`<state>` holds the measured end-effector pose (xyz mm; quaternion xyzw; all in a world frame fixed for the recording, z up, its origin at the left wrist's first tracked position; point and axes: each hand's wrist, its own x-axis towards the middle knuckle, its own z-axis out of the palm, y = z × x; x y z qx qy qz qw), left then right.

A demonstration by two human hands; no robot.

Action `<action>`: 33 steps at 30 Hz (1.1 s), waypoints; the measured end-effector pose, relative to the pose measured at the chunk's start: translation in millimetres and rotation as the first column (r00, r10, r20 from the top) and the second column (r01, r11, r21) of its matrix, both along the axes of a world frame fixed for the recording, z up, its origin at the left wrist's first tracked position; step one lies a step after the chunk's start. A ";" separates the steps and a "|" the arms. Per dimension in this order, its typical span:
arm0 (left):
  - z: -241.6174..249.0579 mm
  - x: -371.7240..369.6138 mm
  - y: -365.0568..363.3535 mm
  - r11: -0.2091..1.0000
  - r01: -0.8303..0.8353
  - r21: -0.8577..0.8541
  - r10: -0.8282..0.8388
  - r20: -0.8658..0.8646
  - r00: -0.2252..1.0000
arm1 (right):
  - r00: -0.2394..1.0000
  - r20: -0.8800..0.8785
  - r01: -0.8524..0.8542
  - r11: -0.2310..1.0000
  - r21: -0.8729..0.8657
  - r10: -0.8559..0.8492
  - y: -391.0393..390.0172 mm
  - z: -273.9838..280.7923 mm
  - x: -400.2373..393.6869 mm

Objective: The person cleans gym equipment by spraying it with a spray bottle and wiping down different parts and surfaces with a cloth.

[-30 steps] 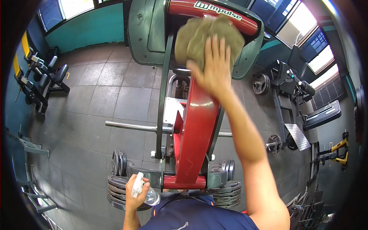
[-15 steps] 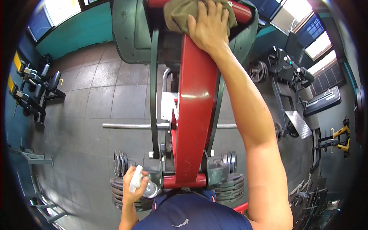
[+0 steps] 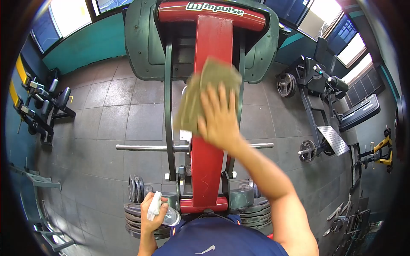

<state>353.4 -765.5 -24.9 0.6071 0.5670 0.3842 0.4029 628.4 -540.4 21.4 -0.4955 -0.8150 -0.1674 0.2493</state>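
Spread over a folded olive-green cloth point(image 3: 192, 102), my right hand point(image 3: 220, 115) presses it against the long red beam point(image 3: 207, 166) of a gym machine. The fingers are apart on top of the cloth, which covers the beam's middle part. At the lower left, my left hand point(image 3: 153, 212) is wrapped round the neck of a clear spray bottle point(image 3: 171, 216) with a white trigger head. A red crossbar point(image 3: 171, 12) with white "impulse" lettering tops the beam, between dark green panels.
A metal bar point(image 3: 145, 147) crosses beneath the beam. Weight plates point(image 3: 256, 213) are stacked on both sides near my body. Other machines stand left point(image 3: 47, 102) and right point(image 3: 316, 85) on grey floor tiles.
My right hand and the cloth have moved down the beam from the top crossbar, whose lettering is now uncovered. My left hand still holds the bottle.
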 end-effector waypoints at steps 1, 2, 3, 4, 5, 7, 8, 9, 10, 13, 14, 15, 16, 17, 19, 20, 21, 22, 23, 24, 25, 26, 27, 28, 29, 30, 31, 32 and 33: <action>-1.9 1.6 1.5 1.000 -0.003 0.017 0.003 0.001 1.000 | 0.999 0.005 0.033 0.995 0.094 -0.034 39.6 22.3 0.7; -2.2 2.6 3.5 0.999 -0.006 0.037 0.006 -0.002 1.000 | 0.998 -0.018 0.058 0.969 0.239 -0.056 85.0 38.7 3.6; 0.2 3.7 4.5 0.999 -0.008 0.043 0.009 -0.006 1.000 | 0.996 -0.053 0.083 0.954 0.288 -0.071 129.1 61.6 5.1; 2.9 6.1 6.8 0.999 -0.013 0.053 0.013 -0.010 1.000 | 0.993 -0.090 0.107 0.935 0.338 -0.081 158.3 81.9 4.1; 5.1 7.2 7.6 0.998 -0.016 0.058 0.017 -0.015 1.000 | 0.990 -0.110 0.120 0.929 0.351 -0.087 165.5 87.8 0.8; 7.6 7.5 6.8 0.998 -0.043 0.048 0.042 0.009 0.999 | 0.984 -0.145 0.154 0.920 0.361 -0.108 167.6 87.4 -3.8; 7.0 9.2 5.2 0.997 -0.061 0.045 0.059 0.028 0.998 | 0.984 -0.147 0.148 0.927 0.344 -0.103 151.5 77.4 -5.5; 6.2 8.3 4.0 0.996 -0.056 0.067 0.056 0.007 0.998 | 0.983 -0.152 0.146 0.933 0.329 -0.100 121.1 61.0 -8.1; 5.5 6.1 2.5 0.996 -0.042 0.073 0.043 -0.005 0.999 | 0.987 -0.122 0.136 0.959 0.249 -0.108 81.8 42.3 -12.0; 1.8 1.6 -5.3 0.997 -0.060 0.051 0.060 -0.003 0.998 | 0.988 -0.136 0.059 0.995 -0.080 -0.070 -33.8 -34.7 -13.8; -1.9 3.6 -4.6 0.995 -0.079 0.066 0.079 0.004 0.997 | 0.989 -0.123 0.067 0.990 -0.121 -0.082 -56.0 -61.1 -11.6; -3.8 4.2 -6.1 0.993 -0.091 0.070 0.091 0.003 0.996 | 0.988 -0.126 0.076 0.990 -0.117 -0.091 -56.1 -59.0 -8.3; -4.3 2.7 -6.1 0.992 -0.098 0.073 0.099 -0.005 0.995 | 0.992 -0.107 0.063 0.994 -0.092 -0.073 -48.2 -52.0 -5.9; -4.2 2.9 -4.9 0.992 -0.100 0.073 0.102 -0.022 0.995 | 0.994 -0.091 0.051 0.996 -0.069 -0.057 -31.8 -34.4 -5.1; -8.6 3.1 -2.0 0.990 -0.128 0.052 0.127 0.028 0.992 | 0.996 -0.071 0.055 0.998 0.039 -0.052 20.0 7.0 1.1; -10.3 3.7 -2.5 0.989 -0.142 0.038 0.140 0.054 0.989 | 0.995 -0.076 0.076 0.990 0.123 -0.067 59.3 30.3 5.1; -6.4 5.2 -0.9 0.989 -0.144 0.027 0.143 0.040 0.989 | 0.991 -0.097 0.119 0.961 0.251 -0.097 102.2 51.4 10.2; -4.0 4.7 -1.2 0.990 -0.132 0.041 0.131 0.019 0.991 | 0.980 -0.142 0.178 0.929 0.323 -0.138 143.8 77.6 13.4; -2.4 4.3 -1.1 0.991 -0.123 0.058 0.123 -0.002 0.992 | 0.962 -0.213 0.240 0.907 0.346 -0.173 182.0 99.2 11.5; -2.1 2.9 -0.1 0.991 -0.111 0.074 0.113 -0.023 0.993 | 0.934 -0.290 0.320 0.855 0.409 -0.210 205.1 111.7 -2.4; -9.6 0.8 -0.3 0.989 -0.118 0.090 0.120 -0.017 0.993 | 0.909 -0.315 0.397 0.798 0.454 -0.273 214.9 117.0 -22.2; -12.9 2.3 5.0 0.991 -0.107 0.081 0.108 -0.006 0.994 | 0.932 -0.298 0.336 0.805 0.488 -0.209 223.7 116.2 -37.1; -14.2 4.9 7.8 0.994 -0.090 0.063 0.091 0.002 0.996 | 0.985 -0.155 0.145 0.864 0.481 -0.079 222.1 115.5 -44.3; -15.5 7.9 10.9 0.996 -0.081 0.048 0.081 0.006 0.997 | 0.997 -0.022 -0.055 0.894 0.445 0.072 219.9 117.5 -45.4; -18.2 12.5 15.2 0.996 -0.060 0.065 0.061 -0.004 0.998 | 0.991 0.020 -0.129 0.893 0.432 0.134 224.0 117.1 -33.3; -12.2 15.5 16.1 0.998 -0.039 0.049 0.040 -0.007 0.999 | 0.978 0.061 -0.209 0.888 0.410 0.202 228.7 117.9 -17.5; -5.6 18.1 20.1 0.999 -0.026 0.041 0.026 -0.005 1.000 | 0.955 0.106 -0.296 0.871 0.393 0.276 232.2 119.1 -4.9; -2.6 18.2 20.7 0.999 -0.018 0.034 0.018 0.001 1.000 | 0.990 -0.008 -0.118 0.878 0.464 0.138 203.1 135.7 -2.7; -4.3 14.9 15.7 0.999 -0.041 0.006 0.041 0.027 0.999 | 0.995 -0.090 0.073 0.877 0.475 -0.034 201.7 131.1 -6.7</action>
